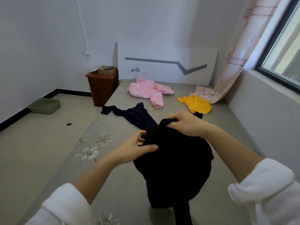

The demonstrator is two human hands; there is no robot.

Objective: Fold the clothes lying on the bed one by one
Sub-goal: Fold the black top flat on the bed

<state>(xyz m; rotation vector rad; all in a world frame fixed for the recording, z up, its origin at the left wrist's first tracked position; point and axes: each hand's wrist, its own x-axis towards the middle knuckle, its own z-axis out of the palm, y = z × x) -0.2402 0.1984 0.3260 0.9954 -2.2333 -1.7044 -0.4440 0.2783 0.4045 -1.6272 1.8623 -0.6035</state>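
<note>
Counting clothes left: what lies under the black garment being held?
One end of the dark navy garment slips behind the black garment, on the grey floral bedsheet; anything more is covered.

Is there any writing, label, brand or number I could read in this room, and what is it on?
Nothing here can be read.
headboard: faint marks beside its tree picture, too small and blurred to read.
box on the bedside cabinet: no legible print.
black garment, pink jacket, yellow garment, navy garment: no lettering shows.
</note>
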